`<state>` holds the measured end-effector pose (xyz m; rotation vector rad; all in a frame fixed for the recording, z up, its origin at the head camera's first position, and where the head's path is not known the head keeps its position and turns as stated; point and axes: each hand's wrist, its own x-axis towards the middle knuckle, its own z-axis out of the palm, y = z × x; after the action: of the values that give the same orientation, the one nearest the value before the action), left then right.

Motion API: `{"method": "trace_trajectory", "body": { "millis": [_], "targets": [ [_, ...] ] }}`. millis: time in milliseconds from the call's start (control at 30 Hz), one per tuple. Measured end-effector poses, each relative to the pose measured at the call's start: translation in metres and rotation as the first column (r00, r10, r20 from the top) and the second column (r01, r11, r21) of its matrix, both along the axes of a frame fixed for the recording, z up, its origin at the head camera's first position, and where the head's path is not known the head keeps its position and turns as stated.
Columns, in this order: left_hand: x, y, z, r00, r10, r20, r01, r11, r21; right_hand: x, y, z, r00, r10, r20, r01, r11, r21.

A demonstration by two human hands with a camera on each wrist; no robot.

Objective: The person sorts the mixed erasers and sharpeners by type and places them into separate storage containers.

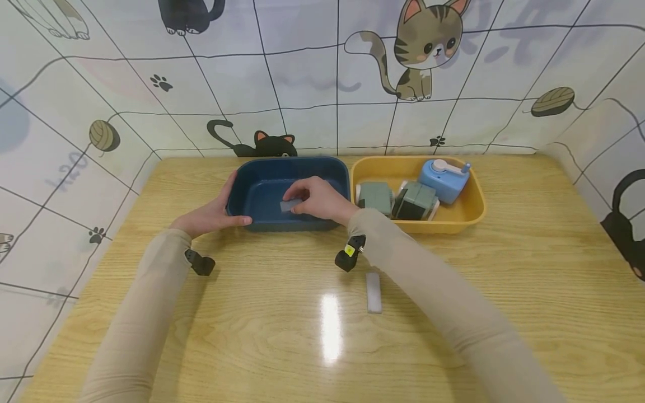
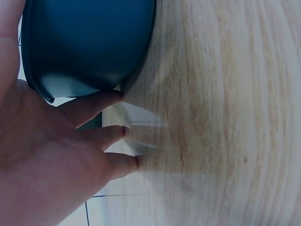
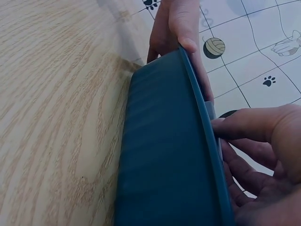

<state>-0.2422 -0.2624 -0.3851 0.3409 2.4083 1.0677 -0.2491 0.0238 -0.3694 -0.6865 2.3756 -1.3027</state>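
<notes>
Across the upper frame we see a pale wall (image 1: 302, 78) with black grid lines (image 1: 337, 104) and cartoon cats (image 1: 428, 42); lower centre, a bright reflection (image 1: 330, 330) marks the wood-grain desk (image 1: 252, 324).

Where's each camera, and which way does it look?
Head: on the person's head, facing forward and down at the blue bin and yellow bin; both hands and sleeves show.
Left wrist: faces the blue bin's end and the tabletop; the left hand shows.
Right wrist: faces along the blue bin's outside; right hand near, left hand beyond.
Shared by head and right wrist: both hands, grey block.
</notes>
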Motion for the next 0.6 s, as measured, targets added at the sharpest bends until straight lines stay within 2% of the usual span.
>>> {"method": "trace_trajectory", "body": {
  "millis": [333,600],
  "targets": [
    [0.0012,-0.0005,-0.0007,1.0,-0.011,-0.003,0.011,1.0,0.005,0.0008,-0.0041,0.0031,0.999,0.032,-0.007,-0.031,0.997,0.069],
    [0.0003,-0.0005,0.0004,1.0,-0.014,-0.013,0.014,1.0,0.004,0.005,0.0025,0.0008,0.999,0.054,-0.001,-0.054,0.996,0.074]
  ]
}}
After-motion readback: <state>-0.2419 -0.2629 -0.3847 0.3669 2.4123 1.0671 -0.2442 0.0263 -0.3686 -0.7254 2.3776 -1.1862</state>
